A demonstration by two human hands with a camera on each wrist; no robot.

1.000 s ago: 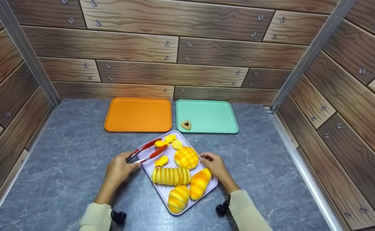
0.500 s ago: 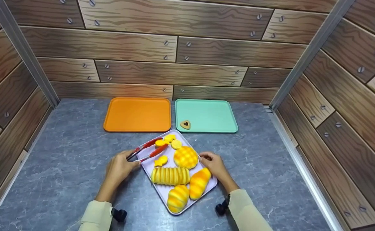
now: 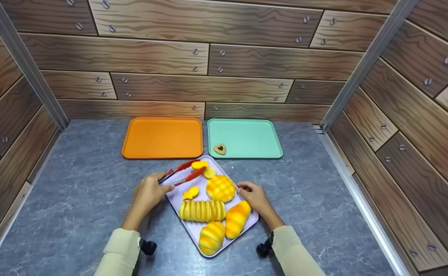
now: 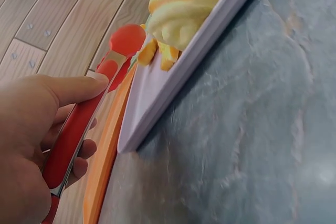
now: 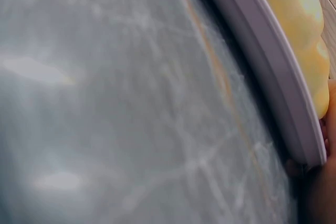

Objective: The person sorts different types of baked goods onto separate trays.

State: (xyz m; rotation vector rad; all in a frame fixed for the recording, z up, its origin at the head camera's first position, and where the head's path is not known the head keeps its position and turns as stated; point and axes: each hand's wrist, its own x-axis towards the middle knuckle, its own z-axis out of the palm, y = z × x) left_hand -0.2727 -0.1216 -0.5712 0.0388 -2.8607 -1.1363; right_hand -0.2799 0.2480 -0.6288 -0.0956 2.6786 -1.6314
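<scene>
My left hand [image 3: 150, 194] holds red-and-silver tongs [image 4: 76, 135], thumb along one arm and fingers curled beneath. In the head view the red tong tips straddle yellow cookie-like pieces [image 3: 199, 165] at the far corner of a lavender tray [image 3: 176, 197]. My right hand [image 3: 255, 197] grips that tray's right rim; most of this hand lies outside the right wrist view. On the tray are a round checkered bun [image 3: 220, 188], a ridged loaf [image 3: 202, 211], two striped rolls, a round yellow cookie [image 3: 209, 173] and a fish-shaped yellow piece [image 3: 191, 193].
Behind the lavender tray lie an orange tray [image 3: 162, 138] and a mint-green tray [image 3: 246, 134] side by side. A heart-centred cookie [image 3: 220, 149] sits in the green tray's near left corner. Wood-patterned walls enclose the grey marbled table [image 3: 74, 191] at the back and sides.
My left hand has shifted right and slightly away from me, taking the tong tips to the yellow pieces at the tray's far corner. The right hand stays at the rim.
</scene>
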